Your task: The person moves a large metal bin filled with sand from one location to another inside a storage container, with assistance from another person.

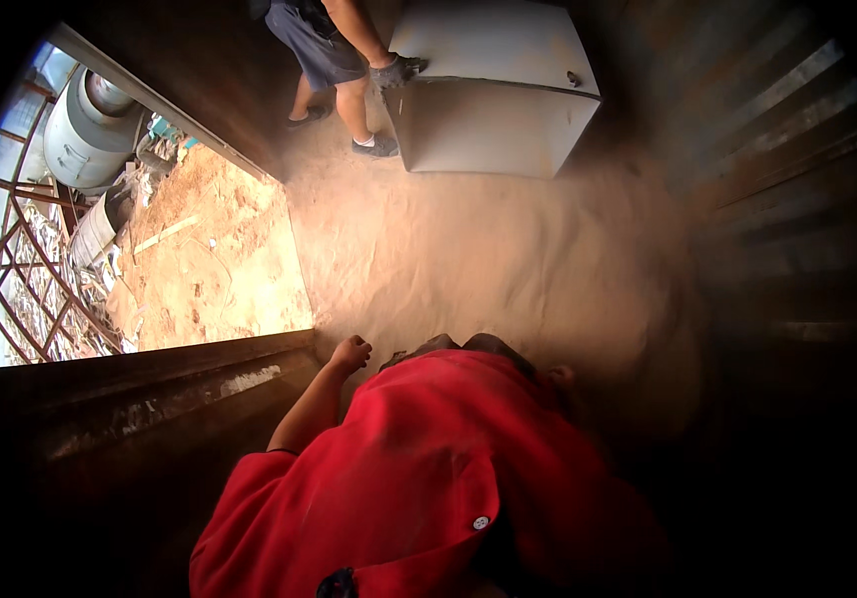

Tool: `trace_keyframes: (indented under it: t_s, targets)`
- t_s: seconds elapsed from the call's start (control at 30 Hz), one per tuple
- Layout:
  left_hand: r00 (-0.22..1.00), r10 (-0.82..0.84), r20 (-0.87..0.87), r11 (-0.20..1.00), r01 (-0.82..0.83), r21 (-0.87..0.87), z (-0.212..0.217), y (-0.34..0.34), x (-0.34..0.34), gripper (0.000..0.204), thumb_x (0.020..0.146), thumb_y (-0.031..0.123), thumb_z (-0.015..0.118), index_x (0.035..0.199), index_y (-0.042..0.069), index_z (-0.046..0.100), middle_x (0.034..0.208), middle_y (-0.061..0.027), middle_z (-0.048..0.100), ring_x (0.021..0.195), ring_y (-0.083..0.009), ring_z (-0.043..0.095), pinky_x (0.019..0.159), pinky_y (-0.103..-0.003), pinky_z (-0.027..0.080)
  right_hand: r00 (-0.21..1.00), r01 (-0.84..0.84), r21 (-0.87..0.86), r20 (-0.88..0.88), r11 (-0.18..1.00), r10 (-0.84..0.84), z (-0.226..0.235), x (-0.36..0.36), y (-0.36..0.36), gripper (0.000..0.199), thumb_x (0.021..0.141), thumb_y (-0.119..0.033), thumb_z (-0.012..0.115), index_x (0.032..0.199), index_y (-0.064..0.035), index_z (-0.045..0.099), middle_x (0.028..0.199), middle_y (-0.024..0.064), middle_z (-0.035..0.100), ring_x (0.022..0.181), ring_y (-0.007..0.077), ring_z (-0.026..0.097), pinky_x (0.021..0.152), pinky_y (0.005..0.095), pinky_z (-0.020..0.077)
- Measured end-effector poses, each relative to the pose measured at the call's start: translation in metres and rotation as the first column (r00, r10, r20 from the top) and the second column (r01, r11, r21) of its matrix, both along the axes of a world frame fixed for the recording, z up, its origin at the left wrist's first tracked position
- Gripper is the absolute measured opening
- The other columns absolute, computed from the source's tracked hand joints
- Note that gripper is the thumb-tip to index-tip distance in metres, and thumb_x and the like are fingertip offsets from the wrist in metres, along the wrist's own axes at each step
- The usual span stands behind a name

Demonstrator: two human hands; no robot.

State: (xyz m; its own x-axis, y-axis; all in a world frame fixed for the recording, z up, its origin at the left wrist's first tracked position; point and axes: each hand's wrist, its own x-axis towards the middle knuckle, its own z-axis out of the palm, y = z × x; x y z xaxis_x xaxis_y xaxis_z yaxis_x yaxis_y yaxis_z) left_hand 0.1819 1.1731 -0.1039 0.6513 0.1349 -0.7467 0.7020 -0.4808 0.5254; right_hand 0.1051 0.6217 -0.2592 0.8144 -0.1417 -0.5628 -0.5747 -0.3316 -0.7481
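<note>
My left hand (352,354) hangs at my side by the doorway's near corner, its fingers curled in with nothing showing in them. On the other side of my red shirt (418,419), my right hand (561,376) is only a dim shape in shadow, and its fingers cannot be made out. Neither hand touches an object that I can see. Ahead, a pale grey metal cabinet (493,40) rests on the floor, a small dark knob or latch at its right. Another person's gloved hand (398,71) is on the cabinet's left edge.
That person, in dark shorts (317,42), stands left of the cabinet. Brown dusty floor (508,249) spreads between us. A doorway on the left opens onto bright dirt ground (219,249) with a large metal tank (87,135), scrap and a curved metal frame. Corrugated wall (787,130) runs along the right.
</note>
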Motion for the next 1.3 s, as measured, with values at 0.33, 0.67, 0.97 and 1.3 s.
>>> trace_keyframes:
  t_s: [0.33, 0.67, 0.97, 1.3]
  targets:
    - [0.991, 0.081, 0.103, 0.996, -0.077, -0.049, 0.043, -0.097, 0.014, 0.029, 0.082, 0.021, 0.054, 0.093, -0.005, 0.059, 0.079, -0.014, 0.064, 0.066, -0.021, 0.062, 0.061, -0.033, 0.051, 0.94, 0.337, 0.216, -0.121, 0.916, -0.317, 0.07, 0.07, -0.069, 0.012, 0.075, -0.002, 0.056, 0.086, -0.007, 0.057, 0.061, 0.0025, 0.051, 0.048, 0.0139, 0.049, 0.041, 0.0262, 0.0387]
    - [0.963, 0.258, 0.072, 0.966, -0.257, -0.02, 0.032, -0.077, -0.016, 0.024, 0.081, 0.018, 0.054, 0.091, -0.004, 0.058, 0.078, -0.0129, 0.063, 0.066, -0.02, 0.061, 0.058, -0.033, 0.051, 0.995, 0.1, 0.104, -0.003, 0.99, -0.1, -0.016, 0.038, -0.084, 0.014, 0.074, -0.004, 0.057, 0.088, -0.0023, 0.059, 0.069, 0.0076, 0.058, 0.055, 0.018, 0.056, 0.049, 0.0313, 0.0467]
    - [0.926, 0.377, 0.003, 0.926, -0.377, -0.035, 0.008, -0.042, -0.005, 0.027, 0.08, 0.019, 0.054, 0.093, -0.004, 0.06, 0.079, -0.0137, 0.064, 0.067, -0.0209, 0.062, 0.06, -0.032, 0.051, 0.97, 0.078, 0.091, -0.236, 0.993, -0.055, 0.055, 0.139, -0.03, 0.011, 0.076, -0.004, 0.055, 0.086, -0.003, 0.058, 0.066, 0.0065, 0.056, 0.053, 0.0164, 0.053, 0.045, 0.0295, 0.044]
    - [0.812, 0.579, 0.077, 0.807, -0.556, -0.2, -0.012, 0.052, 0.077, 0.028, 0.081, 0.021, 0.055, 0.093, -0.004, 0.059, 0.081, -0.013, 0.064, 0.067, -0.0197, 0.061, 0.063, -0.033, 0.051, 0.991, -0.053, 0.069, -0.121, 0.996, 0.061, 0.163, 0.312, 0.097, 0.013, 0.082, -0.006, 0.051, 0.094, -0.0052, 0.056, 0.069, 0.0047, 0.056, 0.053, 0.0142, 0.054, 0.044, 0.0254, 0.0434]
